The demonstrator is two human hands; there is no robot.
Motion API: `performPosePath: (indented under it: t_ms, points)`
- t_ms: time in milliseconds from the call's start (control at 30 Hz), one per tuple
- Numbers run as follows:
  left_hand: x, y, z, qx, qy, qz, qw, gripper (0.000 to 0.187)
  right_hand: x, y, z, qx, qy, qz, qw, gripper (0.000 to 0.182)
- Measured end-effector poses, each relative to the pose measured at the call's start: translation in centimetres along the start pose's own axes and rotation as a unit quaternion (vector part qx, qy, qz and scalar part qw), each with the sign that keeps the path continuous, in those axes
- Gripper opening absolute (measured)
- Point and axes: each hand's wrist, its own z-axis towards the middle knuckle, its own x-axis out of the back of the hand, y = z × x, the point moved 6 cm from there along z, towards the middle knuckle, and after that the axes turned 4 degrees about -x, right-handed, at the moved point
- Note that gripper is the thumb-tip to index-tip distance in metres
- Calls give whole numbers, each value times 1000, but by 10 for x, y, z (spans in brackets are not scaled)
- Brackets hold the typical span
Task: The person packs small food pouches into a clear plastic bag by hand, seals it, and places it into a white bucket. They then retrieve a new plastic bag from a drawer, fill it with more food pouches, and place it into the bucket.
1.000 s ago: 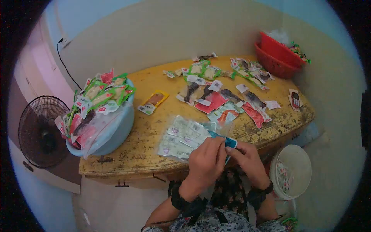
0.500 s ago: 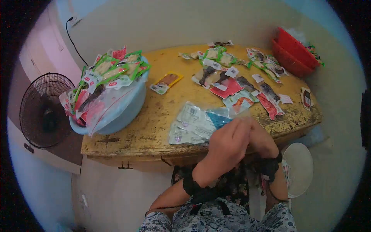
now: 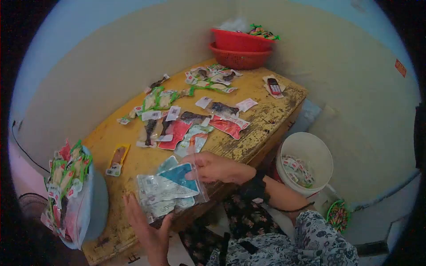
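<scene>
A clear plastic bag stuffed with flat white and teal snack packets point(image 3: 171, 191) is held between both hands at the near edge of the worn yellow wooden worktop point(image 3: 266, 117). The left hand point(image 3: 148, 228) cups the bag from below with its palm up and fingers spread open against the underside, while the right hand point(image 3: 213, 166) is closed in a pinch on the bag's upper right edge. Just beyond the bag, towards the middle of the worktop, lies a loose spread of flat red, teal and brown sealed snack packets point(image 3: 186, 126), some overlapping. To the left of them a single yellow packet with a brown filling point(image 3: 116, 158) lies alone. Farther off, green-edged packets point(image 3: 162, 97) and more mixed ones reach towards the far end, where two stacked red plastic baskets point(image 3: 242, 48) stand against the wall. A small packet with a dark red centre point(image 3: 274, 86) lies near the right edge. At the near left a pale blue plastic basin lined with clear plastic and heaped with green-and-red packets point(image 3: 75, 195) sits on the worktop's corner. On the floor to the right of the worktop stands a white plastic bucket point(image 3: 306, 162) with a few small packets in its bottom.
</scene>
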Motion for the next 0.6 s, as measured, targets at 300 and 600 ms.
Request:
performPosePath:
  t_ms: [300, 600]
  points:
    - [-8, -15, 2, -9, -52, -63, 997, 105, -13, -12, -2, -72, -21, -118, 990, 37]
    - [-3, -9, 15, -50, -54, -88, 993, 96, -25, -14, 19, 41, -21, -219, 975, 33]
